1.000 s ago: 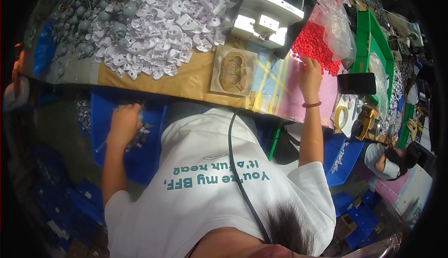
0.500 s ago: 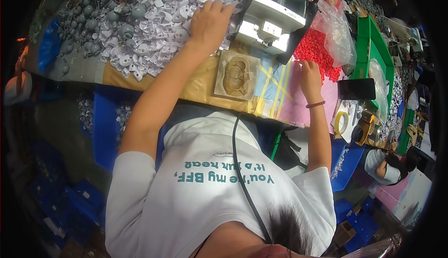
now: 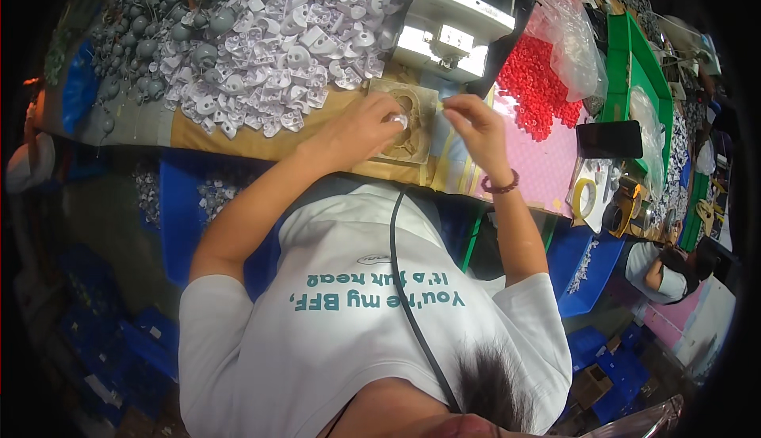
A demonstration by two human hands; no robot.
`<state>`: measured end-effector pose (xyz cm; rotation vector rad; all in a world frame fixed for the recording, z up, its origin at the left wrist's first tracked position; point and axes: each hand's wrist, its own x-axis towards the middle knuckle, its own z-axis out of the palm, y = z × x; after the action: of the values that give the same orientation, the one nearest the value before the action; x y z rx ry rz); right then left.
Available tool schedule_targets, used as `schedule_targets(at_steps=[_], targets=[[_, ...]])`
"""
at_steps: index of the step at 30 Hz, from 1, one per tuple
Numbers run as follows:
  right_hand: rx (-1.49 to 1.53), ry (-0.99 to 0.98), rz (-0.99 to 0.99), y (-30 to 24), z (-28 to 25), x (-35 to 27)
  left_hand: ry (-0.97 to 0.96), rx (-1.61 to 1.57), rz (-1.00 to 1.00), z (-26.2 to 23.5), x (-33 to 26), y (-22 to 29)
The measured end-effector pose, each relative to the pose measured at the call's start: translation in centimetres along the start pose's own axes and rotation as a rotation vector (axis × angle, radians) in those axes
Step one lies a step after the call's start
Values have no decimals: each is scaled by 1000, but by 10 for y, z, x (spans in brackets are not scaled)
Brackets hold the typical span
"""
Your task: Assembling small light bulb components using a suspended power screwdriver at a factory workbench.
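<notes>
My left hand (image 3: pixel 366 130) is closed in a pinch on a small white plastic part (image 3: pixel 401 121). It hangs over the left side of a square metal mould block (image 3: pixel 412 157) with a rounded, brownish hollow. Just right of the block, my right hand (image 3: pixel 477 127) has thumb and fingers pinched together; whatever lies between them is too small to make out. Beyond my left hand spreads a heap of white plastic parts (image 3: pixel 297 57). Red small pieces (image 3: pixel 539 89) lie piled past my right hand, on a pink sheet.
A white bench machine (image 3: pixel 456 30) stands behind the block. Grey round parts (image 3: pixel 158 34) fill the far left. At right are a black phone (image 3: pixel 609 139), a yellow tape roll (image 3: pixel 584 198), a clear plastic bag (image 3: pixel 575 42) and a green tray (image 3: pixel 628 65). Another person (image 3: pixel 658 271) sits at lower right.
My left hand has come from the white heap to the block with a white part. My right hand has moved left from the red pile to the block's right side.
</notes>
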<state>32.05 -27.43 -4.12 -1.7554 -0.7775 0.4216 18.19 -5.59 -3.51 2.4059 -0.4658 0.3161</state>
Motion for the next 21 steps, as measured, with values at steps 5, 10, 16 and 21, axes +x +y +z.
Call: schedule_targets(at_steps=[5, 10, 16, 21], targets=[[35, 6, -28, -6, 23, 2, 66, -75, -163, 23, -7, -9], [-302, -27, -431, -15, 36, 9, 218, 19, -246, 27, 8, -1], [-652, -150, -648, -13, 43, 15, 308, -51, -385, 23, 15, 8], [-732, -165, -614, -9, 46, 3, 375, -12, -304, -35, 23, -32]])
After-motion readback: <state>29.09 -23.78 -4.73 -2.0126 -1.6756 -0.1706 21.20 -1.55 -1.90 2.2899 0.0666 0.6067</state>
